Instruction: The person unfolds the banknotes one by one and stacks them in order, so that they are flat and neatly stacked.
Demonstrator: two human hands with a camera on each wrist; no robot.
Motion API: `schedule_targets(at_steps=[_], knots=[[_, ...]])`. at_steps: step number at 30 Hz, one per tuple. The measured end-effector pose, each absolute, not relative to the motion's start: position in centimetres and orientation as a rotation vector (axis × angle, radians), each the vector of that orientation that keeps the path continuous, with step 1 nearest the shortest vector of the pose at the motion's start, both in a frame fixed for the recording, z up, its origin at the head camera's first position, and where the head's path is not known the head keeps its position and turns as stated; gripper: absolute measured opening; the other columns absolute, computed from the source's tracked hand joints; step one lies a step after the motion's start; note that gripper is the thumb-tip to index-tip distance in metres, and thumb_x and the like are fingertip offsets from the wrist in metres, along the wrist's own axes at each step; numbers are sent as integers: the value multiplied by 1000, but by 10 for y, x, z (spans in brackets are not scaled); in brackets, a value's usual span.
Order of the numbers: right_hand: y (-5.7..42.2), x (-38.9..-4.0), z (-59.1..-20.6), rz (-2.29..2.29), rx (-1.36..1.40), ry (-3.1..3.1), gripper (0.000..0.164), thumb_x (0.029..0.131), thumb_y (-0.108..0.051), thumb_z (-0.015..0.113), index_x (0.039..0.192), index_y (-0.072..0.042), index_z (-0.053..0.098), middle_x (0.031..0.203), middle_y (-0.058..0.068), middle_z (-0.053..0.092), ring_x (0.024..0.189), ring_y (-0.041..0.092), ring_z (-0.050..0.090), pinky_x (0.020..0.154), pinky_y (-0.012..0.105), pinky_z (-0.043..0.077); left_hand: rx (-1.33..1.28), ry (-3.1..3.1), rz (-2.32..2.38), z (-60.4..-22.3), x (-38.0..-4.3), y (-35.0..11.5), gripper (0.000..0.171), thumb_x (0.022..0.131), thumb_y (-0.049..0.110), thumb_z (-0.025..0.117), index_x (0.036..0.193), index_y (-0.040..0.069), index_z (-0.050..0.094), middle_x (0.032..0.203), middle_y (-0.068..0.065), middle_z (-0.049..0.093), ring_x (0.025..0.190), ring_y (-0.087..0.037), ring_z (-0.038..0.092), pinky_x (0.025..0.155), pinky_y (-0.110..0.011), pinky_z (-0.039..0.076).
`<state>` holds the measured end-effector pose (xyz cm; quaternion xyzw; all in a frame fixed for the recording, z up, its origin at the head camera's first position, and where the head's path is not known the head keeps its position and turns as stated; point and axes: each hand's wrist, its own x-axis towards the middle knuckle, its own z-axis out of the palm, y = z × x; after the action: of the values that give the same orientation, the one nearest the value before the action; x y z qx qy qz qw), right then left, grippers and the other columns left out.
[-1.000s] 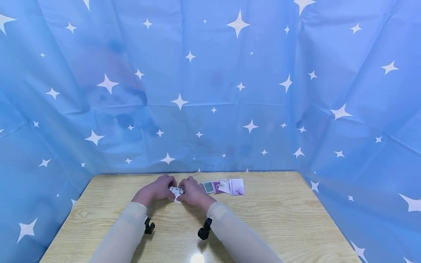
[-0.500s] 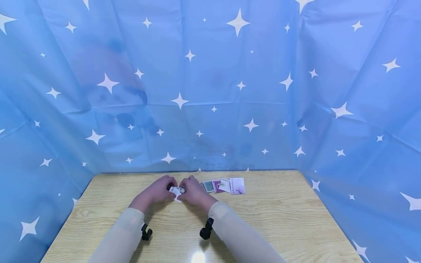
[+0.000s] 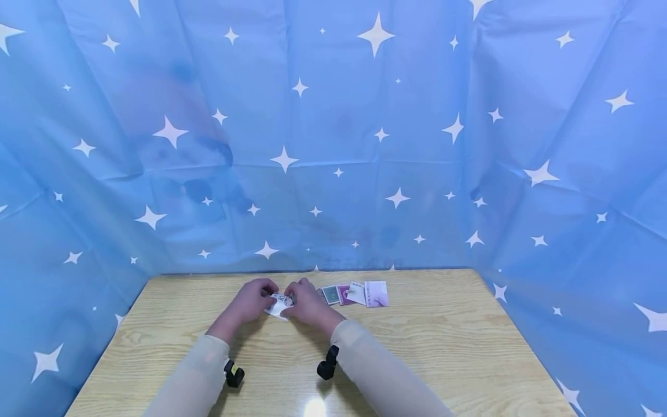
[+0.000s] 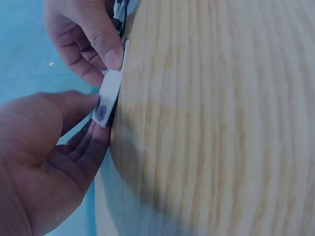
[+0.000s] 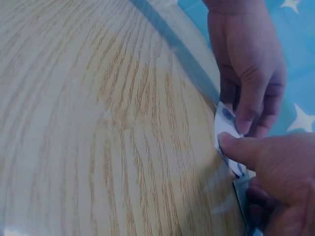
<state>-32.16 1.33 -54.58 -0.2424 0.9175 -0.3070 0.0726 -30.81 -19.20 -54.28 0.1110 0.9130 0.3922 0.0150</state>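
In the head view my left hand (image 3: 255, 300) and right hand (image 3: 306, 302) meet near the table's back edge, over a small white card (image 3: 279, 306) with dark printing. My left thumb and fingers pinch one end, beside a dark round mark, as the left wrist view shows on the card (image 4: 110, 93). The right hand (image 5: 275, 167) holds the other end, its thumb pressing flat on the face. Just right of that hand lie a green card (image 3: 330, 295), a magenta card (image 3: 345, 294), a white card (image 3: 356, 293) and a pale lilac card (image 3: 376, 294).
The wooden table (image 3: 417, 347) reaches toward the person. Behind it and along the sides hangs a blue curtain (image 3: 333, 145) with white stars. Black wrist cameras (image 3: 327, 362) sit on the cuffs. The row of cards overlaps in part.
The left fingers have shifted on the white card, and more of its printed face shows. The right hand stays nearly in place. The row of cards has not moved.
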Motion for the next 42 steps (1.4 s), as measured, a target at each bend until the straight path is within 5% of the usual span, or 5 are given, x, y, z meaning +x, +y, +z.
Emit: schedule_targets(at_steps=[11,33,42], knots=[[15,-323,-550,-935,-700,2771,51,89,-29,96,130,-8,72,114,2,55,98,15,55,91,32,50,183,2813,1359,-545,-306,-190,22,96,-3,79,117,2,77,114,-10,77,112,-31,72,99,-51,60],[16,-321,-553,-1146,-649,2742,50,90,-28,94,131,-9,75,116,2,59,99,13,59,94,34,54,242,2780,1428,-545,-301,-206,27,100,-2,75,124,8,80,116,-7,78,100,-21,72,82,-35,61],[14,-320,-551,-1229,-655,2726,42,95,-31,91,129,-10,78,110,1,62,90,10,56,80,29,51,170,2710,1548,-539,-297,-213,27,101,-3,71,126,5,77,110,-8,75,93,-21,68,74,-34,59]])
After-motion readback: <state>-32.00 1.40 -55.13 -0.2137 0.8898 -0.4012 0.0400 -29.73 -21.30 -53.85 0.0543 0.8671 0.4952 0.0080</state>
